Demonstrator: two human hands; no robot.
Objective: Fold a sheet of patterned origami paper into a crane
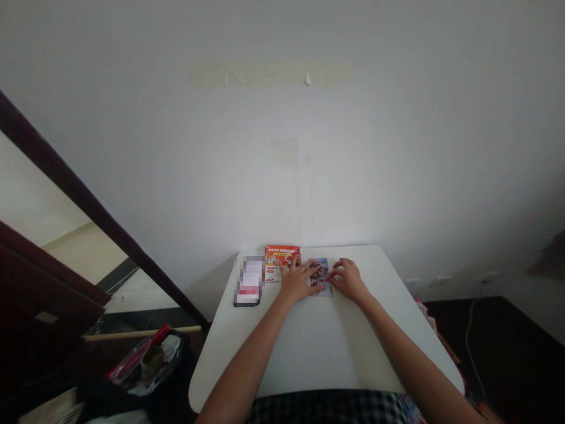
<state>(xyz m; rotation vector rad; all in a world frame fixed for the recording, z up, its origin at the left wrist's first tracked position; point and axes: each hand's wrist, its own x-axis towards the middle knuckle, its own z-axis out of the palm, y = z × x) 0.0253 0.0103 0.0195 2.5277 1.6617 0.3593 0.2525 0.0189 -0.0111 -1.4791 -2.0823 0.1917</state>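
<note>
My left hand (296, 282) lies flat, fingers spread, on the edge of a small printed card (321, 277); my right hand (348, 279) pinches its other edge — the card flat on the white bench (318, 347). Beside it sit a red box (281, 262) and a phone (249, 282) — contents unseen.

- small rectangular multicoloured printed picture card (321, 277) lies flat on the white table, near its far edge; both hands' fingertips rest on it; just right of an orange-red printed leaflet
</note>
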